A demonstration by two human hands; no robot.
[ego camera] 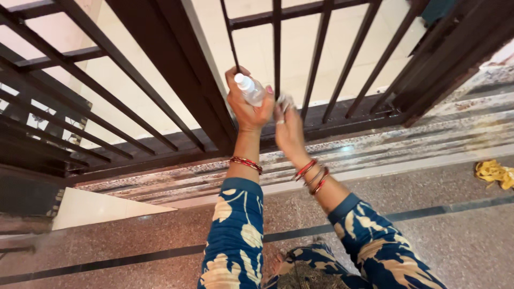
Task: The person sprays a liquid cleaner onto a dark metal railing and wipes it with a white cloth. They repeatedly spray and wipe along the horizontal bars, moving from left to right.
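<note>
Left hand (247, 104) wrapped around a small clear spray bottle (250, 89), nozzle end raised toward the dark grille (321, 59), likely for aiming at a bar. Right hand (288, 128) just beside it, fingers pinched on a small pale wad (284, 101), perhaps a cloth, pressed near the same bar's foot for wiping. Red bangles (313, 175) on both wrists. Yellow rag (495, 174) lying well apart on the speckled floor (455, 235), out of reach.

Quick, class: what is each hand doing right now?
Left hand: closed around a small clear spray bottle.
Right hand: pinching a small pale thing; what it is cannot be told.
</note>
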